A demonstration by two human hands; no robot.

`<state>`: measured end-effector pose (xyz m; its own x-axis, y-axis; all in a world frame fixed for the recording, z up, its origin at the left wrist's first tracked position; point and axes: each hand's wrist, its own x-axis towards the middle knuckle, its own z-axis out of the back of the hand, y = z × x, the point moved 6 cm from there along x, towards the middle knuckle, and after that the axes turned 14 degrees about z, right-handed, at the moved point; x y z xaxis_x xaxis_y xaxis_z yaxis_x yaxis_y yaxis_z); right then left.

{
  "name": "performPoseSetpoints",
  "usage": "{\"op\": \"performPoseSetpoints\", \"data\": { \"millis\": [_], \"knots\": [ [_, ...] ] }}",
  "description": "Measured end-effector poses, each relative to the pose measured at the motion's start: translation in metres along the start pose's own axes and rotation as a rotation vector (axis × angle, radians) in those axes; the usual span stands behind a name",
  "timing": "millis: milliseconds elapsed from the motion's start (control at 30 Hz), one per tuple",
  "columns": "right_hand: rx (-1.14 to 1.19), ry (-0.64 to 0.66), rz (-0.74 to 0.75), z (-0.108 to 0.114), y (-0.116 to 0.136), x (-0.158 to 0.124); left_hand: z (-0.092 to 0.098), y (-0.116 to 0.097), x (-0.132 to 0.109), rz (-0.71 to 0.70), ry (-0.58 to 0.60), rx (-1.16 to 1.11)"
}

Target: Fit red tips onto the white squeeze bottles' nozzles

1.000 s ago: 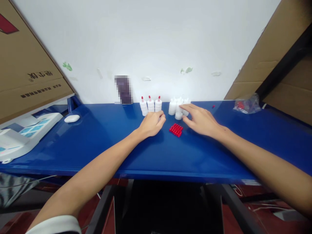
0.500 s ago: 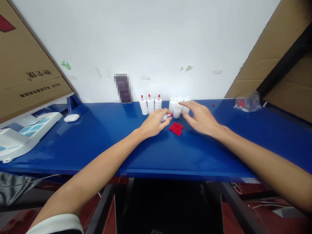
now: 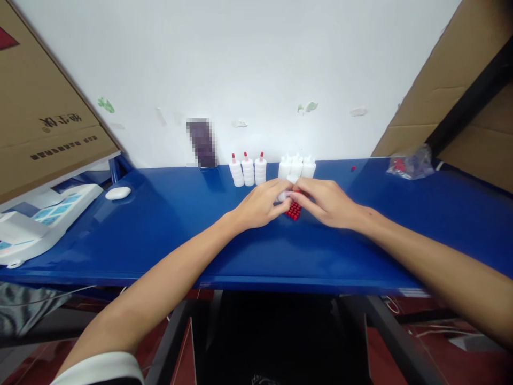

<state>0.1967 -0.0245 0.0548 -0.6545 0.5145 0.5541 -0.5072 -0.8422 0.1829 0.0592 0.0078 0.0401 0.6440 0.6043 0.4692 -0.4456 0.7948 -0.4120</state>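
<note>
My left hand (image 3: 262, 206) is wrapped round a small white squeeze bottle (image 3: 282, 196), tilted with its tip to the right. The thumb and fingers of my right hand (image 3: 329, 203) close on the red cap (image 3: 296, 191) at that tip, partly covering it. Just below, a patch of small red caps (image 3: 294, 212) lies on the table, half hidden by both hands. Behind my left hand stand three white bottles (image 3: 248, 173) with red tips. Several white bottles without red tips (image 3: 296, 164) stand behind my right hand.
The blue table (image 3: 168, 224) meets a white wall. A white power strip (image 3: 60, 214) and a white oval case (image 3: 118, 193) lie at left. A clear bag with red pieces (image 3: 411, 163) and one loose red cap (image 3: 353, 168) lie at right. Cardboard (image 3: 52, 107) flanks the table.
My right hand has moved left and down from beside the white bottles and closed on the bottle's red cap. My left hand has shifted slightly right with the bottle.
</note>
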Motion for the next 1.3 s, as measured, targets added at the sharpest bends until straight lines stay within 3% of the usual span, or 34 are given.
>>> {"op": "performPoseSetpoints", "data": {
  "millis": [100, 233, 300, 467, 633, 900, 1300],
  "knots": [
    [0.034, -0.094, 0.029, 0.009, 0.003, 0.000, 0.003, -0.008, 0.000, -0.053, -0.079, 0.023],
    [0.164, -0.206, -0.094, 0.022, -0.010, -0.004, 0.003, -0.003, -0.004, -0.097, -0.114, 0.155],
    [0.159, -0.090, -0.140, 0.021, -0.018, -0.005, 0.005, 0.006, -0.006, -0.067, -0.111, 0.134],
    [0.029, 0.380, -0.241, 0.009, -0.031, -0.013, 0.006, 0.018, -0.005, -0.005, -0.085, 0.042],
    [0.069, 0.592, -0.361, 0.002, -0.030, -0.020, 0.003, 0.019, -0.005, 0.039, -0.039, 0.028],
    [0.112, 0.618, -0.358, -0.001, -0.030, -0.024, 0.003, 0.024, -0.004, 0.083, 0.004, 0.033],
    [0.117, 0.549, -0.266, -0.003, -0.031, -0.020, 0.000, 0.027, -0.003, 0.120, 0.044, 0.065]
  ]
}}
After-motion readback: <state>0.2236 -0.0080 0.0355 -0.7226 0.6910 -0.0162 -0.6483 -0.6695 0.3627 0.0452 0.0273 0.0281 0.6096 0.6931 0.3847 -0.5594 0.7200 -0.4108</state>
